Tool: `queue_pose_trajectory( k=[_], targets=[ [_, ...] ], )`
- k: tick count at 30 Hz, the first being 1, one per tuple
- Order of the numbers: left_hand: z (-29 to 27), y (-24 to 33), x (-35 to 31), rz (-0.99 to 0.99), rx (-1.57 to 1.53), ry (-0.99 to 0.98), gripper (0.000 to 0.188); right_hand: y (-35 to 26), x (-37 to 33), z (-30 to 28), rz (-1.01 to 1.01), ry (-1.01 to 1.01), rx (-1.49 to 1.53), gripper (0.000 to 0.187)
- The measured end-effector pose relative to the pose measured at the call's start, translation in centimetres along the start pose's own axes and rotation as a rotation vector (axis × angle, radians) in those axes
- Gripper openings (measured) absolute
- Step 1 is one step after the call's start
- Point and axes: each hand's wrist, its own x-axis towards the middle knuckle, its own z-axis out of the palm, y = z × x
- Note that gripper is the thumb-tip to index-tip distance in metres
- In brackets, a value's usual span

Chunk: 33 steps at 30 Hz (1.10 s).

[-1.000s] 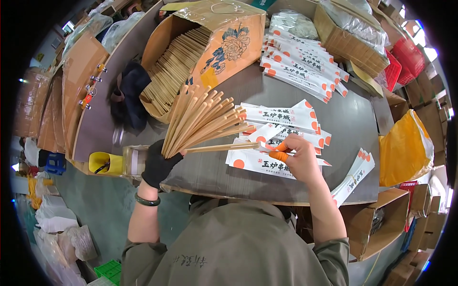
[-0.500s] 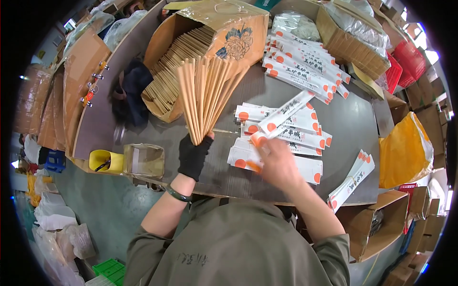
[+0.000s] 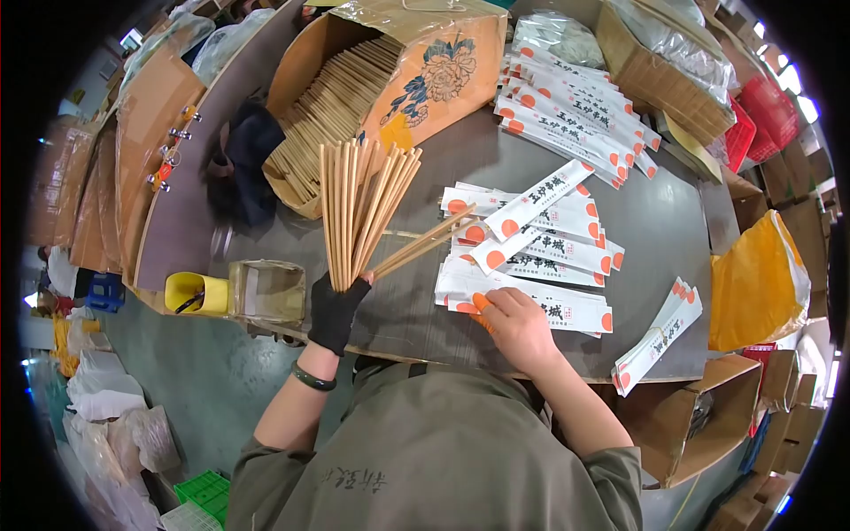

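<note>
My left hand (image 3: 337, 305), in a black fingerless glove, is closed round the lower ends of a bundle of wooden chopsticks (image 3: 354, 212), which fans upward. A pair of chopsticks (image 3: 425, 242) slants out of that hand to the right, its tips over the pile of white paper chopstick sleeves (image 3: 558, 257). Orange covers show on fingertips of my right hand (image 3: 518, 329), whose curled fingers grip the near paper sleeve (image 3: 580, 317) of the pile. Two sleeves lie aslant on top, one a loose sleeve (image 3: 540, 200).
A cardboard box (image 3: 478, 80) full of chopsticks lies open at the back left. More sleeves (image 3: 575, 115) are stacked behind the pile, and a banded sleeve bundle (image 3: 657, 336) lies at right. A yellow cup (image 3: 197, 296) and a clear bin (image 3: 267, 294) sit at the left edge.
My left hand has moved slightly left and down, and a pair of chopsticks now leans out from the bundle. The right hand has shifted down and slightly right onto the nearest sleeve.
</note>
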Motion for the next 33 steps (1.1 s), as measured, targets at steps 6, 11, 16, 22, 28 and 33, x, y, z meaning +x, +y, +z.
queue_pose_trajectory(
  k=[6,11,16,22,28,33],
  targets=[
    [-1.5,1.4,-0.6,0.074,0.054,-0.068,0.027,1.3,1.0,-1.0,0.211,0.059,0.286,0.018],
    [-3.2,1.8,-0.2,0.112,0.117,-0.126,0.032,1.0,3.9,-4.7,0.732,0.053,0.615,0.016],
    [-4.7,2.3,0.6,0.138,0.207,-0.273,0.034,1.2,4.1,-5.8,0.692,0.010,0.810,0.017],
    [-2.5,2.3,2.2,0.308,0.215,-0.191,0.033,0.7,5.1,-5.4,0.136,0.210,0.171,0.015],
    [3.0,5.7,4.2,0.097,0.013,-0.155,0.023,3.3,9.4,-11.1,0.335,0.086,-0.202,0.012],
    [1.5,6.4,5.4,0.426,0.143,-0.174,0.028,4.2,7.5,-10.2,0.301,-0.034,0.144,0.009]
  ],
)
